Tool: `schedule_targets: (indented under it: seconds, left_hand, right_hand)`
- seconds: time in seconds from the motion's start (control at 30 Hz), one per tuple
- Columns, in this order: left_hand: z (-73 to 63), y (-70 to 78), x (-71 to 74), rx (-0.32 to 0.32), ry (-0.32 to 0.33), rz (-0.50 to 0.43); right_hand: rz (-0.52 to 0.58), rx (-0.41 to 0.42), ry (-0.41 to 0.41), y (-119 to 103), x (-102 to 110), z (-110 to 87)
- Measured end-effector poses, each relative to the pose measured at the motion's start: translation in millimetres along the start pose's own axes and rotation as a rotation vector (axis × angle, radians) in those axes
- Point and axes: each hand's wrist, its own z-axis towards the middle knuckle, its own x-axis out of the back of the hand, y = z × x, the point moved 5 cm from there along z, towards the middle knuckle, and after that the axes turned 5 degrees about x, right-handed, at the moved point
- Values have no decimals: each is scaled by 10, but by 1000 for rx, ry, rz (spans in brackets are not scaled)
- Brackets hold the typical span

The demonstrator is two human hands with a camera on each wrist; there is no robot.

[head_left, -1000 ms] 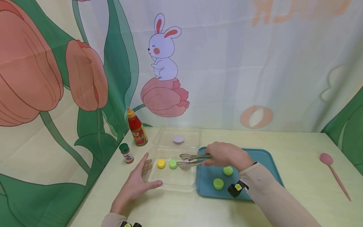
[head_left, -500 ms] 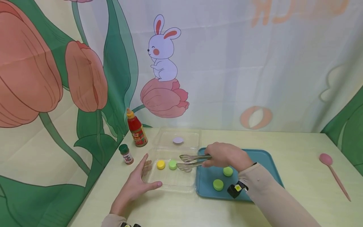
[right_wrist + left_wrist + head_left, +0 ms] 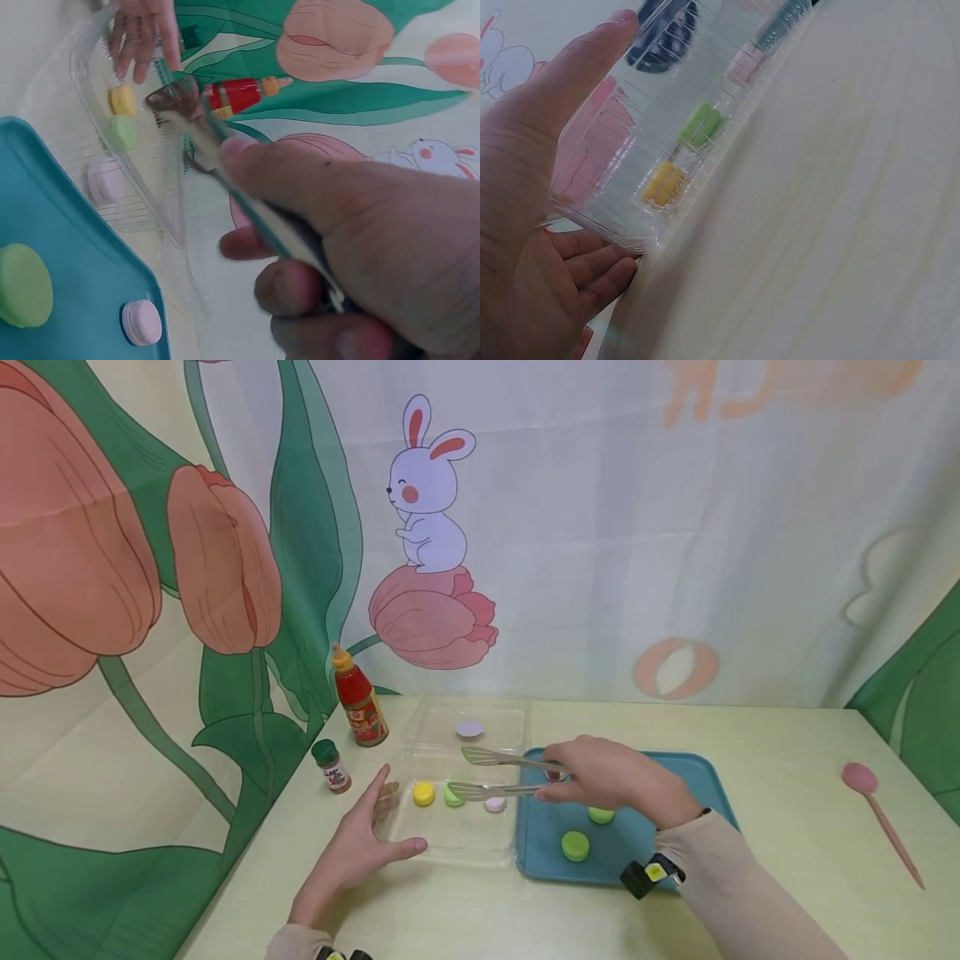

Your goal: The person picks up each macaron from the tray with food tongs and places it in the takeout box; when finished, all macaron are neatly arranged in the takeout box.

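My right hand [image 3: 611,781] holds metal tongs [image 3: 495,791], their arms spread apart above a clear plastic box [image 3: 465,843] with nothing between the tips. Inside the box a yellow macaron [image 3: 423,793], a green macaron [image 3: 454,794] and a pale pink macaron [image 3: 495,804] stand in a row. The tongs partly cover the green one in the head view. My left hand [image 3: 360,843] is at the box's left side, thumb and fingers spread around its near corner; the left wrist view shows the fingers [image 3: 604,274] by the box wall.
Right of the box lies a blue tray [image 3: 540,864] with green macarons [image 3: 575,846] and a pale pink macaron [image 3: 141,322]. The box's hinged lid [image 3: 502,718] lies back. A sauce bottle [image 3: 362,702] and spice jar [image 3: 332,767] stand left; a pink spoon [image 3: 877,810] lies far right.
The tongs have spread and let go of the pale pink macaron, which now sits free in the box. My right hand has shifted slightly right; the left hand stays put.
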Motion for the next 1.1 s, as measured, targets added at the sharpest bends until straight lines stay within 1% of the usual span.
schedule_targets:
  seconds: [0.1,0.2,0.33,0.5,0.6,0.67,0.77,0.87,1.0,1.1]
  left_hand:
    - [-3,-1,-4,0,0,-4]
    - [-5,2,-11,4,-1,-5]
    - [-8,9,-17,5,-1,-2]
    - [-14,6,-18,8,1,1]
    - [-15,-1,-19,6,3,0]
    - [-16,-2,-19,3,3,-2]
    - [-14,1,-20,-4,4,-2]
    - [-11,8,-20,-8,4,-2]
    - [-4,14,-12,-8,5,3]
    - [-2,12,-4,-1,8,3]
  right_hand:
    - [59,23,60,28,30,-111]
    - [132,19,117,71,39,-254]
    - [204,20,224,133,56,-462]
    - [237,33,387,216,67,-728]
    - [244,15,473,282,52,-901]
    - [237,-1,517,331,35,-1014]
    - [227,-32,560,422,-9,-1174]
    - [229,-61,583,517,-73,-1327]
    - [242,-104,601,642,-185,-1493]
    - [259,-140,602,719,-292,-1564]
